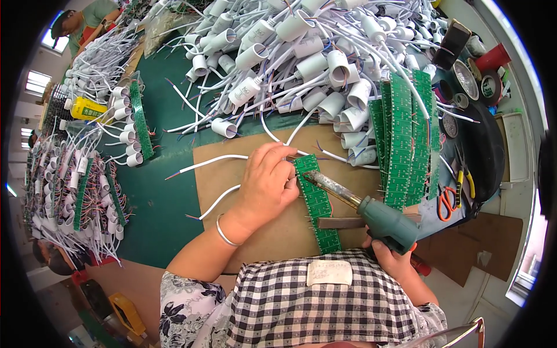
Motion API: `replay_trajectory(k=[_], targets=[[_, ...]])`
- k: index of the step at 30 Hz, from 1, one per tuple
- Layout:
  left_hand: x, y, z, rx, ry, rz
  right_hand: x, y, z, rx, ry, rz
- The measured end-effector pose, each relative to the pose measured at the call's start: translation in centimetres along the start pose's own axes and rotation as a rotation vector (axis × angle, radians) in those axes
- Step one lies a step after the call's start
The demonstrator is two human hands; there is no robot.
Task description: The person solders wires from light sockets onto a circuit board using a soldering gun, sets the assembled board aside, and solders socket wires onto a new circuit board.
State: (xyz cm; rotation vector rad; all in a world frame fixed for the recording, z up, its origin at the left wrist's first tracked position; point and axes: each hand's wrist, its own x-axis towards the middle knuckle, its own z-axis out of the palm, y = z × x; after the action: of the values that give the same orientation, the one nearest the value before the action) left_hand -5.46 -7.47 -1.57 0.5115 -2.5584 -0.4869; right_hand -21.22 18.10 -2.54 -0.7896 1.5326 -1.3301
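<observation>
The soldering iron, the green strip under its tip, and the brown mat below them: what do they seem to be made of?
Soldering iron: dull metal barrel, darkened and stained, and a matte green handle, probably plastic, held in the right hand.
Green strip under the left hand: likely circuit board laminate, rigid, flat, with small pins along its edges.
Brown mat: looks like cardboard, matte and flat.

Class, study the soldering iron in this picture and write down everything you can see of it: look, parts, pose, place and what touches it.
The soldering iron has a chunky dark green handle that looks like plastic and a long, dull, scorched metal shaft. The right hand grips the handle from below. It lies slanted, its tip pointing up and left onto the upper end of a narrow green circuit board strip on brown cardboard. The left hand steadies that strip beside the tip. Whether the tip actually touches the board cannot be told.
</observation>
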Motion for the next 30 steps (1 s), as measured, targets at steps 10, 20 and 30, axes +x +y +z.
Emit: replay_trajectory(k=[10, 20, 30], targets=[[-0.2, -0.2, 0.1, -0.044, 0.009, -0.018, 0.9, -0.5, 0.0, -0.249, -0.025, -0.140], [-0.2, -0.3, 0.1, -0.049, -0.015, -0.010, 0.4, -1.0, 0.8, -0.190, 0.088, 0.058], [-0.1, -0.2, -0.1, -0.039, -0.027, -0.010, 0.5, -0.7, 0.6, -0.210, 0.100, -0.058]])
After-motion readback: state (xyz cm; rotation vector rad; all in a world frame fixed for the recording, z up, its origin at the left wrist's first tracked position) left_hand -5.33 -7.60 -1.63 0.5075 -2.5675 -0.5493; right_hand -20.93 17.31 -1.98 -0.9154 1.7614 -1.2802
